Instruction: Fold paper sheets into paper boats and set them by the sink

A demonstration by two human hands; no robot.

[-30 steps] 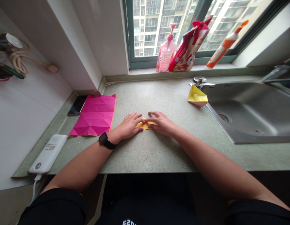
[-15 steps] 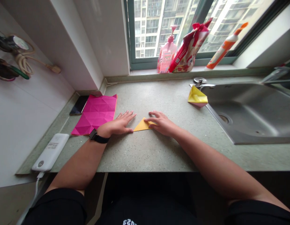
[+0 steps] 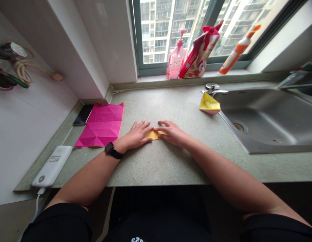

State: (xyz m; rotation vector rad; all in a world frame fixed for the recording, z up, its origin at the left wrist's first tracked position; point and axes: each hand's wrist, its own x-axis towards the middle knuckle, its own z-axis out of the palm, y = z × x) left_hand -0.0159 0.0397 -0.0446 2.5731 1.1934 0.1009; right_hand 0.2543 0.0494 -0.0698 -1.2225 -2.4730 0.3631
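A small yellow-orange paper folded into a triangle [image 3: 153, 135] lies flat on the speckled countertop [image 3: 161, 164]. My left hand [image 3: 137, 135] rests over its left part, fingers spread and palm down. On the right part lies my right hand [image 3: 173, 133], its fingers stretched out and apart. Both hands cover the paper's ends, so only the middle shows. Left of my left hand is a creased magenta paper sheet [image 3: 101, 124] with an orange edge beneath.
A yellow folded paper shape [image 3: 210, 103] stands beside the steel sink [image 3: 269, 117]. At left are a dark phone [image 3: 82, 115] and a white power bank [image 3: 52, 165] with a cable. A pump bottle [image 3: 176, 62], a red bag [image 3: 199, 55] and an orange-white bottle [image 3: 236, 53] line the windowsill.
My left hand has moved right, from the triangle's left tip onto the paper. My right hand stays on the right part. The view has shifted slightly.
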